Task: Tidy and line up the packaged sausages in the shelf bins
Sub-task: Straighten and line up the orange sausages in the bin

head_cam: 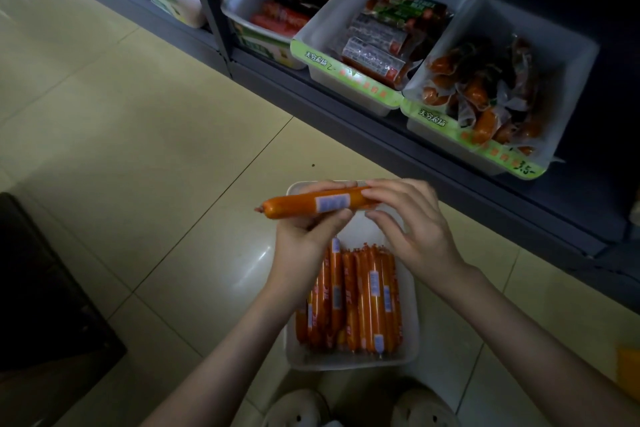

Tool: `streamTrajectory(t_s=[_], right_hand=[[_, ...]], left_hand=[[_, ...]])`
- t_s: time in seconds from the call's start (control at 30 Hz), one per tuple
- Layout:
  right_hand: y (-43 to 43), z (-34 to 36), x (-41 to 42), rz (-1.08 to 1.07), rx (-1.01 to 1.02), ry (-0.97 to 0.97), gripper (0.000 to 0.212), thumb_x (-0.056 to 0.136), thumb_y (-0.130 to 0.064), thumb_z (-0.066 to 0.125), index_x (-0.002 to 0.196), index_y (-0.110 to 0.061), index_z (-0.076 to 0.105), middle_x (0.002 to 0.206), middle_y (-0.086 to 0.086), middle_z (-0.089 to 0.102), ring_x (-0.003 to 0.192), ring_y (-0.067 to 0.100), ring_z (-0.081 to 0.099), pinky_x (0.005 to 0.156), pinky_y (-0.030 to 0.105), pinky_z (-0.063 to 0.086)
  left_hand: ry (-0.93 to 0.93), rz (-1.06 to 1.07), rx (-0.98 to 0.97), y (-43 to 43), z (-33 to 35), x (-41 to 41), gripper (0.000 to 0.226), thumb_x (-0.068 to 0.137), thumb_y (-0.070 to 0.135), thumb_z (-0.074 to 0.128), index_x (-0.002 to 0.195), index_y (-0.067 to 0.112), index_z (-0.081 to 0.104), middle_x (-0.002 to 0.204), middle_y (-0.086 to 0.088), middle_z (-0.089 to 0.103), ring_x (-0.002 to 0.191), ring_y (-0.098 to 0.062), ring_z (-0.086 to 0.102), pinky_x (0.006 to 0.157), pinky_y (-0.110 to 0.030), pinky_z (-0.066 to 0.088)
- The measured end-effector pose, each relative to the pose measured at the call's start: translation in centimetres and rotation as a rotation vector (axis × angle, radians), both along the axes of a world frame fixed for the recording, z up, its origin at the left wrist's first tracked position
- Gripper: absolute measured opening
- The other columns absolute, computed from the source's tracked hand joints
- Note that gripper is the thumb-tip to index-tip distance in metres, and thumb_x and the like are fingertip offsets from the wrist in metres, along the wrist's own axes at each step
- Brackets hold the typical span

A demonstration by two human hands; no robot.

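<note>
currently gripping orange sausage (304,205) crosswise in left hand (304,239) and right hand (412,225) above white bin (346,362) — next, likely turning lengthwise beside the row (367,298).

Glossy cream floor tiles (138,149) with thin dark grout lines carry a small dark speck (313,165). A dark blocky object (45,288) sits at the floor's left edge. Pale perforated clogs (298,407) stand at its bottom edge. A blurred orange-yellow shape (628,371) lies at its right edge.
</note>
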State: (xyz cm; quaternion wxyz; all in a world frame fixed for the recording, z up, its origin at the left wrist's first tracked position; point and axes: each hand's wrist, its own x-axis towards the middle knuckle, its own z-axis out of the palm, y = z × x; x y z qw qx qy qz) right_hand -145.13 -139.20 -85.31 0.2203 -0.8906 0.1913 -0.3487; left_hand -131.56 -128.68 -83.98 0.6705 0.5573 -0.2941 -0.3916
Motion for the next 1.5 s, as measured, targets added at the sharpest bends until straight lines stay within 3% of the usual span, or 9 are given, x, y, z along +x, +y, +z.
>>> streamTrajectory(t_s=[0.17, 0.37, 0.47, 0.6, 0.77, 1.0, 1.2, 1.4, 1.5], right_hand=[[-0.2, 0.5, 0.0, 0.008, 0.189, 0.128, 0.026, 0.089, -0.033, 0.058, 0.111, -0.019, 0.061, 0.1, -0.011, 0.06, 0.094, 0.003, 0.051, 0.082, 0.016, 0.039], [-0.3, -0.6, -0.3, 0.121, 0.622, 0.615, 0.025, 0.095, -0.038, 0.051, 0.081, -0.018, 0.057, 0.076, 0.001, 0.061, 0.071, 0.013, 0.06, 0.067, 0.039, 0.05], [-0.3, -3.2, -0.5, 0.038, 0.594, 0.775, 0.024, 0.096, -0.041, 0.048, 0.109, -0.023, 0.056, 0.102, -0.004, 0.061, 0.093, 0.008, 0.056, 0.083, 0.037, 0.051], [-0.4, -6.8, -0.7, 0.064, 0.477, 0.987, 0.047, 0.097, -0.032, 0.049, 0.141, -0.019, 0.039, 0.14, -0.001, 0.044, 0.129, 0.013, 0.036, 0.106, 0.03, 0.032], [-3.0, -8.8, 1.1, -0.008, 0.457, 0.929, 0.052, 0.1, -0.017, 0.041, 0.149, -0.013, 0.025, 0.151, 0.005, 0.031, 0.138, 0.019, 0.028, 0.112, 0.03, 0.023], [-6.3, -13.9, 6.0, -0.019, 0.381, 1.099, 0.06, 0.094, -0.006, 0.047, 0.149, -0.012, 0.021, 0.145, 0.009, 0.032, 0.131, 0.024, 0.032, 0.107, 0.036, 0.033], [-6.0, -15.6, 6.8, 0.042, 0.171, 1.18, 0.035, 0.091, -0.018, 0.056, 0.123, -0.013, 0.046, 0.125, 0.011, 0.049, 0.117, 0.027, 0.044, 0.096, 0.034, 0.036], [-5.6, -11.5, 5.9, 0.055, 0.258, 1.037, 0.02, 0.097, -0.02, 0.047, 0.115, -0.013, 0.05, 0.114, 0.007, 0.059, 0.103, 0.024, 0.055, 0.08, 0.035, 0.042], [-5.5, -7.8, 5.0, 0.052, 0.404, 0.903, 0.016, 0.093, -0.025, 0.053, 0.107, -0.019, 0.058, 0.103, 0.001, 0.063, 0.091, 0.018, 0.057, 0.075, 0.034, 0.048]], left_hand=[[0.191, -0.087, 0.012, 0.1, 0.1, 0.5, 0.017, 0.086, 0.011, 0.057, 0.103, 0.007, 0.058, 0.095, -0.006, 0.071, 0.097, -0.024, 0.067, 0.082, -0.03, 0.054], [-0.175, -0.51, 0.755, 0.4, -3.6, 1.5, 0.018, 0.092, 0.024, 0.059, 0.099, 0.007, 0.062, 0.089, -0.006, 0.071, 0.078, -0.014, 0.07, 0.074, -0.029, 0.058], [-0.455, -0.728, 0.989, 1.4, -6.7, -0.1, 0.017, 0.094, 0.026, 0.055, 0.092, 0.01, 0.062, 0.088, -0.003, 0.068, 0.078, -0.011, 0.067, 0.069, -0.019, 0.052], [-0.782, -0.986, 1.17, 1.6, -8.8, -2.5, 0.03, 0.099, 0.024, 0.045, 0.123, 0.009, 0.053, 0.12, -0.009, 0.06, 0.112, -0.023, 0.058, 0.095, -0.032, 0.046], [-1.138, -0.863, 1.133, -0.7, -9.5, -1.9, 0.026, 0.097, 0.019, 0.05, 0.121, 0.009, 0.055, 0.115, -0.01, 0.063, 0.104, -0.025, 0.062, 0.085, -0.036, 0.053], [-1.223, -0.382, 0.797, -3.2, -10.9, 3.3, 0.046, 0.093, 0.017, 0.047, 0.136, 0.007, 0.037, 0.135, -0.012, 0.045, 0.118, -0.028, 0.047, 0.091, -0.034, 0.041], [-1.353, -0.384, 0.692, -2.9, -12.5, 4.7, 0.056, 0.067, 0.004, 0.073, 0.12, -0.005, 0.056, 0.115, -0.023, 0.061, 0.102, -0.035, 0.062, 0.08, -0.038, 0.054], [-1.385, -0.387, 0.671, -3.5, -12.2, 3.6, 0.047, 0.08, 0.011, 0.042, 0.123, -0.002, 0.056, 0.118, -0.022, 0.061, 0.11, -0.035, 0.059, 0.092, -0.04, 0.049], [-1.332, -0.456, 0.7, -4.3, -11.4, 2.9, 0.047, 0.076, 0.009, 0.068, 0.121, 0.001, 0.056, 0.113, -0.023, 0.061, 0.104, -0.039, 0.061, 0.082, -0.043, 0.052]])
